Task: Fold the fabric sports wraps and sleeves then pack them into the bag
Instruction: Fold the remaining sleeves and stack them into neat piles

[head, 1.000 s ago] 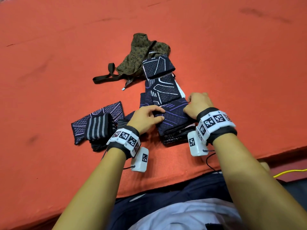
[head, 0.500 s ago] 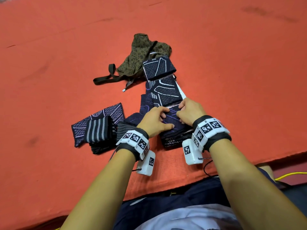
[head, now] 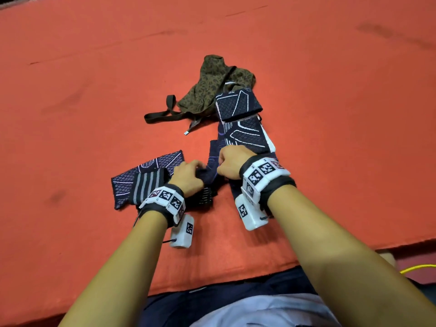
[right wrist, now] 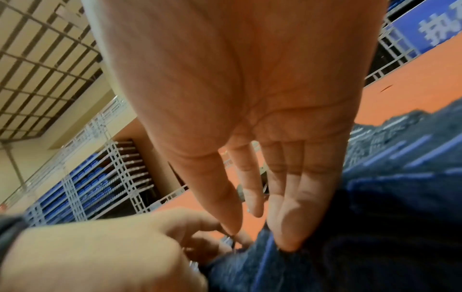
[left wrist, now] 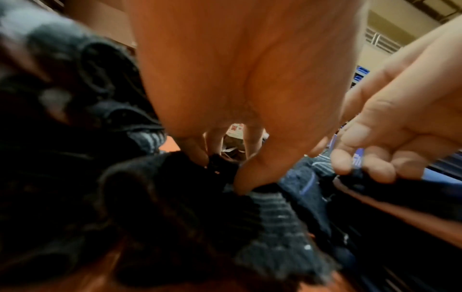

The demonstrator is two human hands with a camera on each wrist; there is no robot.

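A navy sleeve with purple lines (head: 213,151) (right wrist: 375,217) lies on the orange mat between my hands. My left hand (head: 200,168) (left wrist: 225,170) pinches its dark edge with thumb and fingers. My right hand (head: 220,165) (right wrist: 257,235) grips the same sleeve's edge from the right side. Two folded navy sleeves with white lines (head: 238,103) (head: 247,135) lie in a row beyond my right hand. The olive leopard-print bag (head: 212,90) lies crumpled behind them, its strap (head: 162,114) trailing left. My right wrist hides another folded piece.
Left of my left hand a flat diamond-patterned sleeve (head: 162,162) lies under a grey-striped wrap (head: 148,187). The orange mat (head: 94,114) stretches wide on all sides; its front edge runs near my lap. A yellow cable (head: 417,267) lies off the mat at right.
Both hands left the folded purple-lined piece, moved left and closer together, and now grip the navy sleeve beside it. The bag and the two far folded sleeves stayed put.
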